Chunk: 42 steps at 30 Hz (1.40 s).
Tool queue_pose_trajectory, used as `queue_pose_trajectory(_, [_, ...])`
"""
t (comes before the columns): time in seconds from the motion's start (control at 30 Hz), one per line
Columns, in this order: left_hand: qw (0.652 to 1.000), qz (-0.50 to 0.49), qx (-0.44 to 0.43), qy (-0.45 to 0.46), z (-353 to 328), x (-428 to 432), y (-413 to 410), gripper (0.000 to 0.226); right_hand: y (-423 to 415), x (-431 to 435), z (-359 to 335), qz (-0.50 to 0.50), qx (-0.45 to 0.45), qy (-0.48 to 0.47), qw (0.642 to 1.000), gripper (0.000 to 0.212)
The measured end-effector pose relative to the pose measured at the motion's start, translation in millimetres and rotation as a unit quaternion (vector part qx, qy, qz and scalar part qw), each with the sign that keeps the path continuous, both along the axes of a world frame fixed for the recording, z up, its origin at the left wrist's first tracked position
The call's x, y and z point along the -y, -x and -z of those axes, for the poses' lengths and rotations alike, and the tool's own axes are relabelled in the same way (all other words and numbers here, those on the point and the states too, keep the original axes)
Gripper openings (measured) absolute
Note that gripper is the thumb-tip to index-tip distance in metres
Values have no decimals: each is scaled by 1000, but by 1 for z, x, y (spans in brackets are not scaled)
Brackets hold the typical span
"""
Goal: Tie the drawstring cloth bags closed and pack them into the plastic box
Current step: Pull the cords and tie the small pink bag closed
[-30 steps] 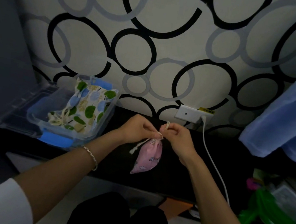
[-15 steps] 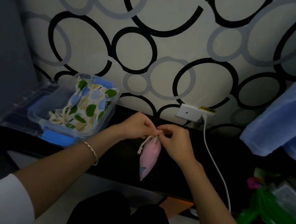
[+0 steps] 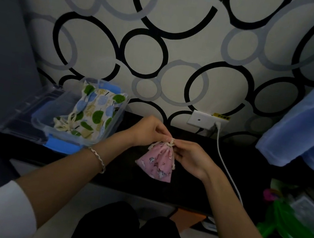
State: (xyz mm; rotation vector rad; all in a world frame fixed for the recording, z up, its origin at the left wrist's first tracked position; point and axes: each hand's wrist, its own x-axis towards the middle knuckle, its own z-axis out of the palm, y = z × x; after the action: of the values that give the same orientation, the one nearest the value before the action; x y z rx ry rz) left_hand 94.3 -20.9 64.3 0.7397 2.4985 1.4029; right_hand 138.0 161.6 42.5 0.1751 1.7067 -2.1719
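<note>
Near edge of the black worktop [image 3: 192, 190]: both forearms cross it, bracelet [image 3: 98, 158] on the left wrist.

Just past that, mid-worktop: the pink bag [image 3: 158, 165]. The neck is gathered and points away toward the wall, and the body fans back toward the near edge. The long axis therefore runs near-far, bottom leaning slightly right. Can't tell if the bottom rests on the worktop or hangs clear.

Grip: left hand [image 3: 148, 131] and right hand [image 3: 191, 159] meet at the neck, 1 from each side. Both pinch the cream drawstring [image 3: 171, 141] between thumb and fingertips, right at the gather. Loose cord trails down both sides of the bag. The knot looks underway, but it's too small to read whether it's tight.

Relation that matters: the plastic box [image 3: 61, 134] sits left of the grip and a bit farther back, at the far-left corner against the wall. The left hand is the nearer hand, close to the box's right wall. 1 leaf-print bag [image 3: 93, 113] already lies inside along the right side, cords at its near end. The open room looks to be in the box's left half.

My read: finish the knot, then carry the bag left and slightly away, left hand leading.

Risk: the white cable [image 3: 224, 166] drops from the wall socket [image 3: 199, 119] at the far edge and passes close to the right wrist.
</note>
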Motion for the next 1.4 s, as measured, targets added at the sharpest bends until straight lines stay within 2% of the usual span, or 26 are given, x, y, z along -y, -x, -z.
queue_pose_trajectory(0.1, [997, -2, 55, -46, 3, -1, -1, 17, -3, 1, 3, 19, 9, 38, 999, 21])
queue_pose_trajectory(0.2, [994, -25, 95, -53, 9, -2, -3, 19, -4, 7, 3, 72, -56, -53, 994, 11])
queue_pose_trajectory(0.3, [990, -23, 125, -58, 14, -3, -5, 19, -4, 13, 1, 112, -116, -164, 973, 7])
queue_pose_trajectory(0.4, [985, -21, 156, -66, 15, -4, -7, 17, -4, 12, -2, 157, -154, -211, 952, 17])
queue_pose_trajectory(0.6, [974, -45, 188, -115, 19, -9, -12, 19, -2, 10, 3, 131, -241, -319, 907, 18])
queue_pose_trajectory(0.67, [967, -49, 211, -137, 19, -10, -12, 20, -3, 9, 2, 129, -276, -365, 880, 16])
queue_pose_trajectory(0.8, [959, -59, 233, -152, 20, -10, -11, 20, -7, 10, -2, 122, -344, -494, 789, 8])
queue_pose_trajectory(0.9, [953, -74, 242, -169, 20, -12, -12, 20, -11, 13, 1, 132, -365, -519, 761, 12])
queue_pose_trajectory(1.13, [955, -64, 244, -155, 13, -12, -12, 16, -14, 17, 5, 125, -372, -521, 758, 17])
queue_pose_trajectory(1.3, [965, -34, 238, -100, 7, -5, -6, 19, -12, 15, 1, 80, -357, -516, 775, 16])
queue_pose_trajectory(1.4, [973, 0, 218, -75, 4, 2, -2, 22, -10, 8, -2, 72, -335, -490, 802, 10])
